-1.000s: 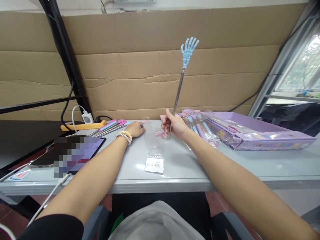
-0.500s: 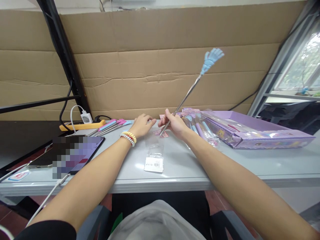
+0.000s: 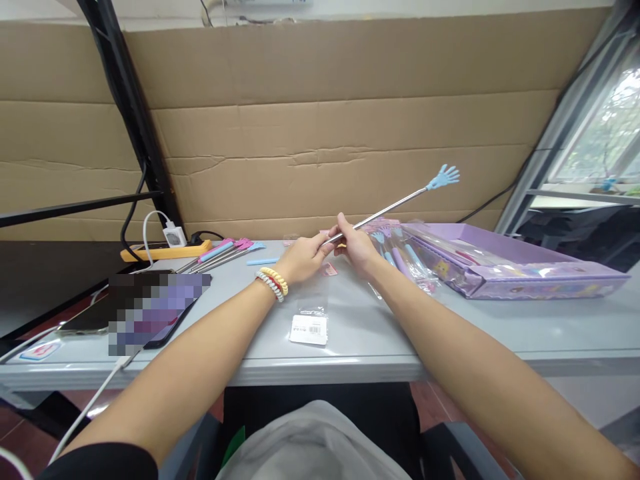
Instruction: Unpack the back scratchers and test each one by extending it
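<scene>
A back scratcher (image 3: 395, 205) with a light blue hand-shaped head and a thin metal rod slants up to the right. Near the rod's lower end, my right hand (image 3: 357, 248) grips it between thumb and fingers. My left hand (image 3: 305, 258) pinches the same rod at its bottom end, right beside the other hand. A light blue stick (image 3: 263, 261) shows just left of my left hand; whether it joins the scratcher I cannot tell. Below the hands lies a clear plastic sleeve (image 3: 313, 308) with a white barcode label (image 3: 309, 330).
Several back scratchers (image 3: 227, 253) lie at the left by a yellow power strip (image 3: 165, 251). Bagged scratchers (image 3: 405, 257) rest right of my hands, against an open purple box (image 3: 530, 287). A phone and tablet (image 3: 160, 310) sit at the left edge. Cardboard (image 3: 350, 127) stands behind.
The scratcher has tipped from steep to shallow, its blue head coming down and right. My left hand has moved right from the table onto the rod's lower end. The light blue stick now shows.
</scene>
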Motion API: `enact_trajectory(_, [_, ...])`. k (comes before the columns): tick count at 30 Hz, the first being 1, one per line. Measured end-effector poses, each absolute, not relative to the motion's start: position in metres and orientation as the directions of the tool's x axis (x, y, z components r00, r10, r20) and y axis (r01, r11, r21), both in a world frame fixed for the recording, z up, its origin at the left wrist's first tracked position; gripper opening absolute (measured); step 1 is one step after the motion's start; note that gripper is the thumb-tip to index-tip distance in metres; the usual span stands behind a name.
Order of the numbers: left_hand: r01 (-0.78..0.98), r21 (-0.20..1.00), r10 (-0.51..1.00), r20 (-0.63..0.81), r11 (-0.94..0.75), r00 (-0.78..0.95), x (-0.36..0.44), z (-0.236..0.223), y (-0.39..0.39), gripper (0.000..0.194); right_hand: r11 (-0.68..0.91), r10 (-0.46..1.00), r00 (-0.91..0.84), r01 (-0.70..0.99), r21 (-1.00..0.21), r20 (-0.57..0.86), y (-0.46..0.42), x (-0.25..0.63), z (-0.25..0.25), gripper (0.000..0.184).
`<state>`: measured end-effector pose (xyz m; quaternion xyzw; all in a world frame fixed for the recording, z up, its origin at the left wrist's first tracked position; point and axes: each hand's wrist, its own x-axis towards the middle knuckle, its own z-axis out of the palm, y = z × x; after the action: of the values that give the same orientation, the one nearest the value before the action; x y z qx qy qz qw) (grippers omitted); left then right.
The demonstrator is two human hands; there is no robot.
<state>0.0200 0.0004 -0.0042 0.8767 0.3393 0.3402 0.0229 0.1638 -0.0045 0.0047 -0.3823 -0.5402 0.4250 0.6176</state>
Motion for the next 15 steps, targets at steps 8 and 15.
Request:
enact_trajectory(8, [0.777, 0.207, 0.741, 0.518, -0.594, 0.428, -0.013, 0.003, 0.017, 0.041, 0.431, 0.893, 0.347, -0.467, -0.772, 0.288, 0.001, 0.208, 0.02, 0.038])
enact_trajectory(15, [0.923, 0.282, 0.867, 0.488, -0.263, 0.098, -0.034, 0.009, 0.035, 0.066, 0.492, 0.824, 0.475, -0.333, -0.804, 0.308, 0.01, 0.26, 0.018, 0.04])
